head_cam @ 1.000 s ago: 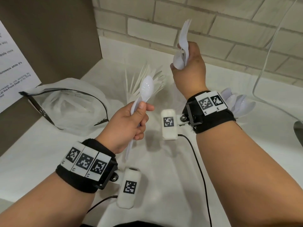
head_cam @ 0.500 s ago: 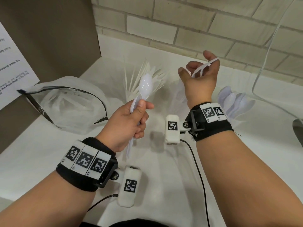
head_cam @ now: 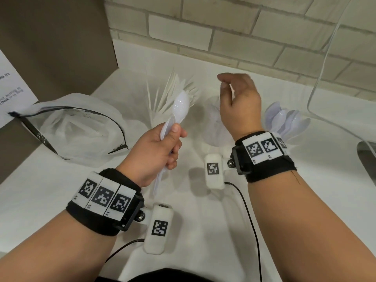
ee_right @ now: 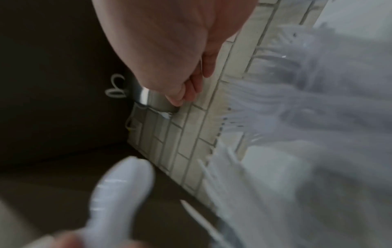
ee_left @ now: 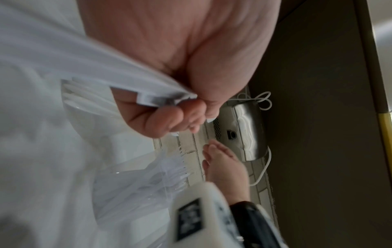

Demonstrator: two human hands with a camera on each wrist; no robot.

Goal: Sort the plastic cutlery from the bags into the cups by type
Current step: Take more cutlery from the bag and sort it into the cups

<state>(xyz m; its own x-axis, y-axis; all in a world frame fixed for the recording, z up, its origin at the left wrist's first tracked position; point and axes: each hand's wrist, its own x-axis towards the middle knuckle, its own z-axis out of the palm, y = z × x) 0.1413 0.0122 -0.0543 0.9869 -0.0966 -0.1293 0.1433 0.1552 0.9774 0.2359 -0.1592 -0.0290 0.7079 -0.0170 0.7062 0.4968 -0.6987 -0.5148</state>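
Note:
My left hand (head_cam: 173,137) grips a small bunch of white plastic spoons (head_cam: 180,107) by the handles, bowls up, above the white counter (head_cam: 203,220). The handle ends (ee_left: 152,97) stick out below its curled fingers. My right hand (head_cam: 223,82) hovers relaxed and empty over the middle clear cup (head_cam: 213,112), which holds forks (ee_left: 169,171) and is partly hidden by it. Behind the held spoons stands a cup of knives (head_cam: 168,92). To the right of my right wrist is a cup of spoons (head_cam: 284,121).
A clear zip bag (head_cam: 77,129) lies open on the counter's left, against a brown panel with a paper sheet (head_cam: 12,94). A brick wall (head_cam: 223,27) runs along the back. A clear curved sheet (head_cam: 325,88) and a metal object (head_cam: 368,159) stand at the right.
My right hand, which held forks raised high, came down over the middle cup and let them go; it is now empty. The left hand has kept still with its spoons.

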